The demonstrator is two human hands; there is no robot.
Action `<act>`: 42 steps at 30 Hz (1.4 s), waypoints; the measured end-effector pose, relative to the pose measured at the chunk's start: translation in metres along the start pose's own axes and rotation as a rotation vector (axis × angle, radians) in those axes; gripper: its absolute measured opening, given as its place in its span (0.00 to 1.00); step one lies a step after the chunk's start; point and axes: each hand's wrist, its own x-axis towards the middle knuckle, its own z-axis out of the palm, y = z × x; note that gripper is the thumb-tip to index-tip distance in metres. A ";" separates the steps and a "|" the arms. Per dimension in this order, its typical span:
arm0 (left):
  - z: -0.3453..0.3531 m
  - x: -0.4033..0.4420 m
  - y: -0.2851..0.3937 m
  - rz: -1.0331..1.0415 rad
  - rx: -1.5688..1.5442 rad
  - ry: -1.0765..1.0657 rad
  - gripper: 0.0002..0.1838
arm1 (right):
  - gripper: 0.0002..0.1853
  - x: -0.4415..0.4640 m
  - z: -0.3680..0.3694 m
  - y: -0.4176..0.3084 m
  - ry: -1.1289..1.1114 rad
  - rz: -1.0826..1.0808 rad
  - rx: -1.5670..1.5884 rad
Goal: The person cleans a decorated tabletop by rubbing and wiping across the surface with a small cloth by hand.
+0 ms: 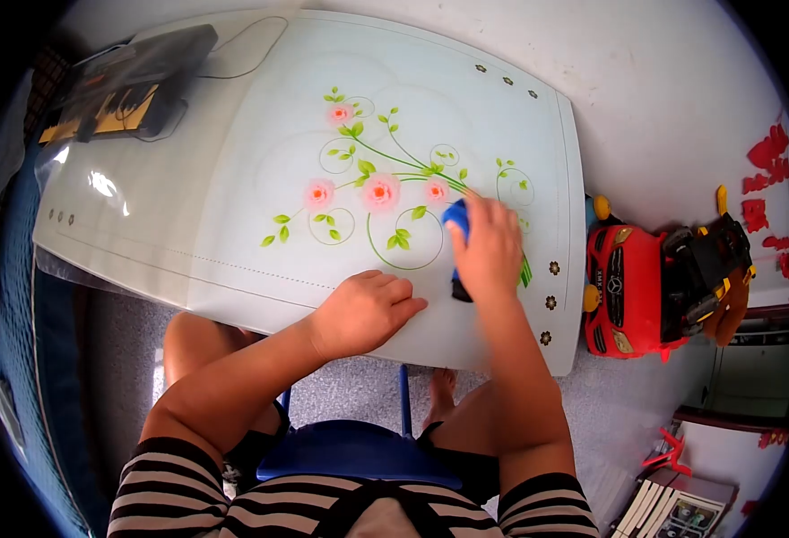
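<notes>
My right hand (490,247) is wrapped round a blue object with a black end (455,215), low on the glossy white tabletop (305,63). Most of that object is hidden under the palm and fingers, so its kind does not show. Printed pink flowers (380,192) with green stems decorate the surface, and this hand covers part of them. Closer to the table's front edge, my left hand (365,312) rests with its fingers curled in and nothing visible in them.
An electronic keyboard (112,108) under clear plastic sits at the table's left end, its cable trailing. Right of the table stands a red toy car (628,287). A blue chair (359,453) is beneath me. Books (668,516) lie at the lower right.
</notes>
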 end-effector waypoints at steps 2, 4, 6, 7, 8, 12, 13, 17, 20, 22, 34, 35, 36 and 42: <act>-0.001 0.001 -0.001 -0.002 -0.002 0.008 0.16 | 0.30 0.006 0.012 0.021 0.125 0.127 -0.011; 0.000 0.000 -0.001 -0.002 -0.011 0.005 0.16 | 0.30 0.005 0.015 0.025 0.105 0.111 0.011; -0.001 0.001 0.000 -0.006 -0.014 0.004 0.16 | 0.30 0.003 0.013 0.022 0.083 0.096 0.031; -0.002 0.001 0.001 -0.007 -0.017 -0.003 0.15 | 0.29 0.001 0.005 0.009 0.030 0.003 0.056; -0.002 0.001 0.001 -0.007 -0.017 -0.003 0.15 | 0.28 -0.001 -0.002 -0.004 -0.024 -0.090 0.081; -0.002 0.002 0.000 0.012 -0.032 0.011 0.12 | 0.22 -0.018 -0.006 -0.041 -0.084 -0.464 0.370; -0.001 0.002 0.000 0.017 -0.045 0.025 0.10 | 0.21 -0.020 -0.006 -0.041 -0.075 -0.463 0.364; -0.009 0.002 -0.001 -0.009 -0.078 -0.059 0.08 | 0.21 -0.008 -0.010 -0.028 -0.034 -0.327 0.290; -0.013 0.002 -0.003 -0.057 -0.161 -0.063 0.09 | 0.21 0.002 0.000 0.008 0.014 -0.071 0.092; -0.016 0.002 -0.004 -0.128 -0.229 -0.078 0.11 | 0.21 0.004 0.000 0.021 0.015 -0.008 0.074; -0.028 0.015 -0.001 -0.772 -1.235 0.062 0.43 | 0.29 -0.034 -0.015 -0.063 -0.408 0.390 1.561; -0.021 0.009 -0.009 -0.774 -1.235 0.093 0.41 | 0.28 -0.032 -0.015 -0.061 -0.251 0.064 1.221; -0.015 0.003 -0.018 -0.776 -1.232 0.129 0.39 | 0.28 -0.024 -0.014 -0.059 -0.099 -0.242 0.861; -0.069 0.023 -0.061 -0.710 -0.003 0.523 0.38 | 0.23 -0.010 -0.010 -0.012 -0.131 0.197 0.808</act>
